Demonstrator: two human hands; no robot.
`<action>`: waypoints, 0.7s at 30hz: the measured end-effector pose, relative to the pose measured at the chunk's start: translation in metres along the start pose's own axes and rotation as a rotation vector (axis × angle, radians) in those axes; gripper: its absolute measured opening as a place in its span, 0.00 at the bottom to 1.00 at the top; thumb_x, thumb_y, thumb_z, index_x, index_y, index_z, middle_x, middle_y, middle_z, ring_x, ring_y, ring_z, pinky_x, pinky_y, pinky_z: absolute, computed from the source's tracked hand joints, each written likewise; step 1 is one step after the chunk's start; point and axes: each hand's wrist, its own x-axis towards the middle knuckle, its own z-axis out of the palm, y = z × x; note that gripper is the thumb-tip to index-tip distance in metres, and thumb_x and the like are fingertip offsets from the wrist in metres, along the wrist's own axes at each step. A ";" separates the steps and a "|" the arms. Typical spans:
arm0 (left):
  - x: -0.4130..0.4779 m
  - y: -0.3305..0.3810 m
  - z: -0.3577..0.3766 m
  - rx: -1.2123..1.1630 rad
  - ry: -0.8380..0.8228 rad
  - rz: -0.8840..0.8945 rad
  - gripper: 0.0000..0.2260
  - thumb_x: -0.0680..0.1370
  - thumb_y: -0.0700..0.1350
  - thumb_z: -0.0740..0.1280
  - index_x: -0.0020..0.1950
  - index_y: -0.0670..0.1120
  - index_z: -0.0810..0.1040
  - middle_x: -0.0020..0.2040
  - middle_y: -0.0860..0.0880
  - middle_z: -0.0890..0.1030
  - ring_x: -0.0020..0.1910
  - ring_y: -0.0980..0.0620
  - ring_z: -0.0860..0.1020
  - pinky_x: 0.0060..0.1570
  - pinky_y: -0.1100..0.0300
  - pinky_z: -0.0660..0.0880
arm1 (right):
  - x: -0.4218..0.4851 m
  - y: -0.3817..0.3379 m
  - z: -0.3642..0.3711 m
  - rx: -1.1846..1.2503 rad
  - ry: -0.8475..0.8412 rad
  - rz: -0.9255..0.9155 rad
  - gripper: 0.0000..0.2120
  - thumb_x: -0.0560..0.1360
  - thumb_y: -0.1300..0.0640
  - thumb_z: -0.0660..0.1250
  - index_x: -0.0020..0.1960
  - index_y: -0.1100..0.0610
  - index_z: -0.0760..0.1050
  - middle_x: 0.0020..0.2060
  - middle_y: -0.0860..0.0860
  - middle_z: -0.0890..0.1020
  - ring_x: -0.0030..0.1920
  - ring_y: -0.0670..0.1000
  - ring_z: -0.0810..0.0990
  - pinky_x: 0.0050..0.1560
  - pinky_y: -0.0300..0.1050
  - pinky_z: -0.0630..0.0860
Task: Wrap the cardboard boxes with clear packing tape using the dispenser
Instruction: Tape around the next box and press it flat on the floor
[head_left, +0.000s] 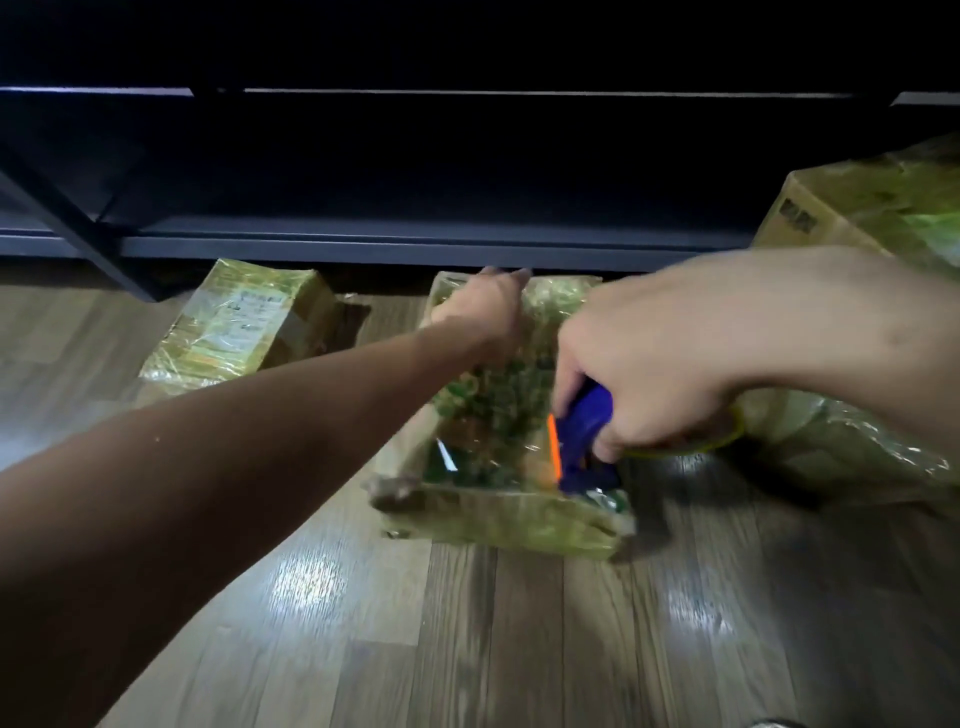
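Left hand (480, 306) steadies the box (498, 441), grip unclear; right hand (660, 364) clutches the dispenser (584, 441), probably best pressed flat, pulled evenly.

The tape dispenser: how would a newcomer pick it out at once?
Start at the dark shelf along the wall, then drop to the middle box on the wooden floor. The tape dispenser sits on its near right corner, gripped by the right hand: the only blue-and-orange thing.
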 end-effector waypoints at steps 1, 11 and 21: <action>-0.004 -0.011 0.006 0.061 -0.042 -0.004 0.19 0.84 0.49 0.64 0.75 0.50 0.72 0.68 0.43 0.77 0.63 0.43 0.79 0.57 0.53 0.78 | 0.000 -0.002 0.015 -0.008 -0.035 0.024 0.20 0.72 0.41 0.74 0.63 0.37 0.80 0.39 0.39 0.77 0.40 0.45 0.75 0.36 0.38 0.70; -0.048 -0.067 0.071 -0.803 -0.049 -0.601 0.32 0.79 0.67 0.64 0.69 0.42 0.73 0.51 0.43 0.81 0.46 0.46 0.82 0.47 0.48 0.84 | -0.020 0.037 0.089 0.256 -0.029 0.093 0.26 0.74 0.36 0.70 0.70 0.27 0.66 0.44 0.36 0.72 0.44 0.41 0.75 0.40 0.39 0.69; -0.056 -0.075 0.098 -0.916 0.151 -0.565 0.27 0.84 0.65 0.54 0.65 0.43 0.76 0.52 0.41 0.83 0.46 0.45 0.82 0.53 0.44 0.83 | -0.023 0.049 0.076 0.267 -0.035 0.058 0.25 0.75 0.39 0.71 0.69 0.29 0.69 0.45 0.38 0.77 0.45 0.41 0.78 0.41 0.37 0.69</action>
